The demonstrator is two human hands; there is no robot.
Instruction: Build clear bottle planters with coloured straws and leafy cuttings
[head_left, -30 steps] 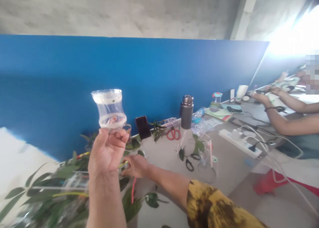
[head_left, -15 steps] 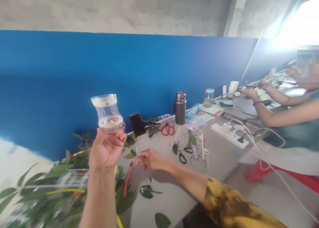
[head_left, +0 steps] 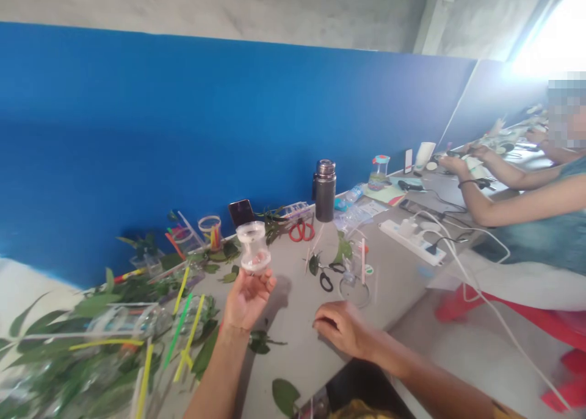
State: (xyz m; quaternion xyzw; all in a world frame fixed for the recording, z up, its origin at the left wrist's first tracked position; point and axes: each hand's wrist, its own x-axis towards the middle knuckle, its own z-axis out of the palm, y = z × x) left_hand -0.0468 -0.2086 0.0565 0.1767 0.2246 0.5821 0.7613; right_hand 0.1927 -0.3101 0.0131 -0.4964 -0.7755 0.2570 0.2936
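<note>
My left hand [head_left: 249, 300] is closed around the lower end of a clear plastic cup [head_left: 254, 246], held upright above the table. The cup looks like a cut bottle piece, narrow in the middle, with whitish bands near top and bottom. My right hand [head_left: 341, 327] is low over the grey table [head_left: 315, 364], its fingers curled in and nothing visible in them. Black-handled scissors [head_left: 332, 277] lie just beyond it. Between my hands and nearer me are a leaf sprig [head_left: 260, 342] and a single leaf [head_left: 284, 396].
Leaves [head_left: 91, 370] and coloured strips [head_left: 178, 330] crowd the left side. Toward the blue partition [head_left: 183, 120] stand a phone [head_left: 241, 212], red-handled scissors [head_left: 301, 230] and a dark flask [head_left: 325, 193]. A power strip [head_left: 412, 242] with cables lies right. A co-worker's arms [head_left: 513, 205] are beyond.
My left hand has lowered the plastic cup and brought it right. My right hand has drawn back from the red strip toward the right and nearer me.
</note>
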